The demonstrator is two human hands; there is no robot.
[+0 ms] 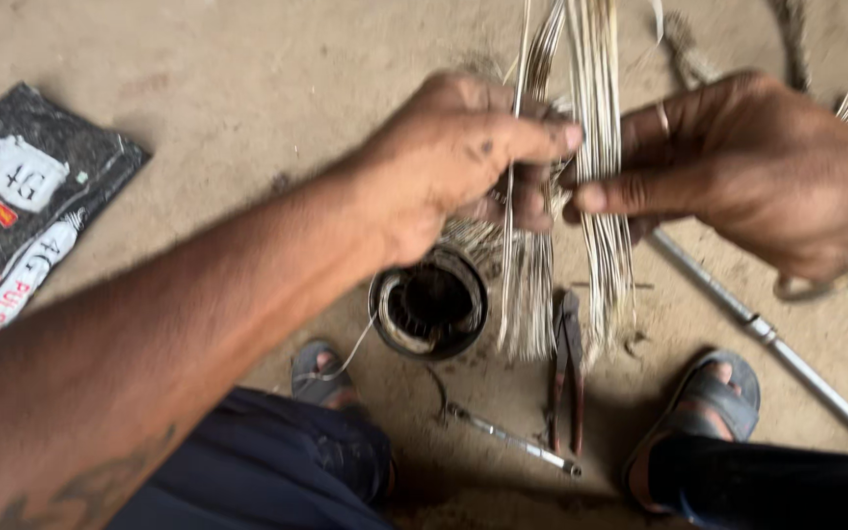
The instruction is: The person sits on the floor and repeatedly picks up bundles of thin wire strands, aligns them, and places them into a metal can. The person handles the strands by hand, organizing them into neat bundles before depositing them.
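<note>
I'm mid-way through sorting the wire bundle (581, 147), held above the round winding core (431, 301) on the floor. My left hand (444, 157) and right hand (738, 167) both pinch strands; I judge the next move needs separating a few cleanly.

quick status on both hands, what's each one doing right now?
Left hand: closed, fingers pinching part of the pale wire bundle.
Right hand: closed, thumb and fingers gripping the other strands of the bundle.
</note>
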